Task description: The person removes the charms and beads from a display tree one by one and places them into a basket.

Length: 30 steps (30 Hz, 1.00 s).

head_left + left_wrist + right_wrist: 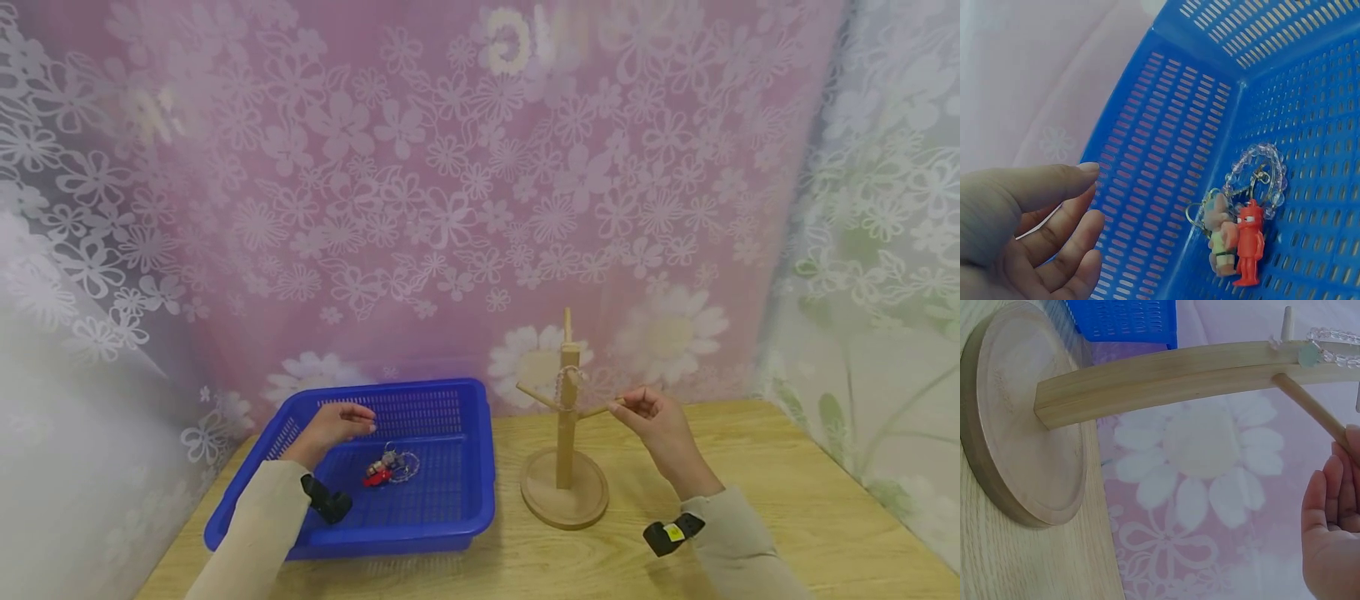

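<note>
Over the blue basket (420,537) hovers my left hand (337,429), fingers loosely bent with nothing between them. Below it in the basket lie a red figure keychain (1250,247), a second pale figure keychain (1220,234) and a clear beaded bracelet (1244,157), bunched together. My right hand (660,429) pinches the outer end of a side peg (1310,406) on the upright wooden stand (566,454). Another clear beaded bracelet with a green bead (1309,355) hangs on the stand near its top.
The stand's round base (540,504) sits on the wood-grain table (757,450) just right of the basket. Another peg (536,394) juts out to the left. A pink flowered curtain (420,250) hangs behind the table.
</note>
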### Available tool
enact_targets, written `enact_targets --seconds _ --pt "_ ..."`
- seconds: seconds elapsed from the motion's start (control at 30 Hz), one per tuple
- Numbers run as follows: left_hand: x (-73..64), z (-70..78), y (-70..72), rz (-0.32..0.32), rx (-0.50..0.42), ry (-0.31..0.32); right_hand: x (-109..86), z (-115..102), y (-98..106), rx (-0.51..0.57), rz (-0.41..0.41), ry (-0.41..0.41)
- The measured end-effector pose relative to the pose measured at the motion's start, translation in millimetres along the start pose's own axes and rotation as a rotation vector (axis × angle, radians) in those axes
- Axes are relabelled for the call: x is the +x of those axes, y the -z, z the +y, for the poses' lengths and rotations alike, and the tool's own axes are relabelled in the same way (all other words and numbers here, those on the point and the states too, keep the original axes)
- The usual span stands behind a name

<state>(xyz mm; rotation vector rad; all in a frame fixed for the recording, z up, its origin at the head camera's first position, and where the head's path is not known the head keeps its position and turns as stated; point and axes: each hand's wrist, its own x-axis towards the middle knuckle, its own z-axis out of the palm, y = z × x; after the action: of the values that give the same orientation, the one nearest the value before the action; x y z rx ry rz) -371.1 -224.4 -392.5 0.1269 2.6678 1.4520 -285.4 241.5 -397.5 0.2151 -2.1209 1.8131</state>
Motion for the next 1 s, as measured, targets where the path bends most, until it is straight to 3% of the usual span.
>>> enact_targets --seconds 0.27,0.5,0.67,1.0 --pt "-0.1 8.4 -1.4 -0.012 -0.033 -0.022 0.4 2 -2 0.027 0.023 0.011" --pt "-5.8 29.3 -2.7 -0.038 -0.073 -0.068 0.3 1 -5 0.081 0.032 0.002" --pt "-14.2 48.0 -13.3 -0.057 -0.069 -0.128 0.6 1 -5 0.093 0.042 -0.015" --pt "-31.2 77.8 -37.7 -0.087 -0.124 -0.189 0.8 1 -5 0.113 0.039 0.007"
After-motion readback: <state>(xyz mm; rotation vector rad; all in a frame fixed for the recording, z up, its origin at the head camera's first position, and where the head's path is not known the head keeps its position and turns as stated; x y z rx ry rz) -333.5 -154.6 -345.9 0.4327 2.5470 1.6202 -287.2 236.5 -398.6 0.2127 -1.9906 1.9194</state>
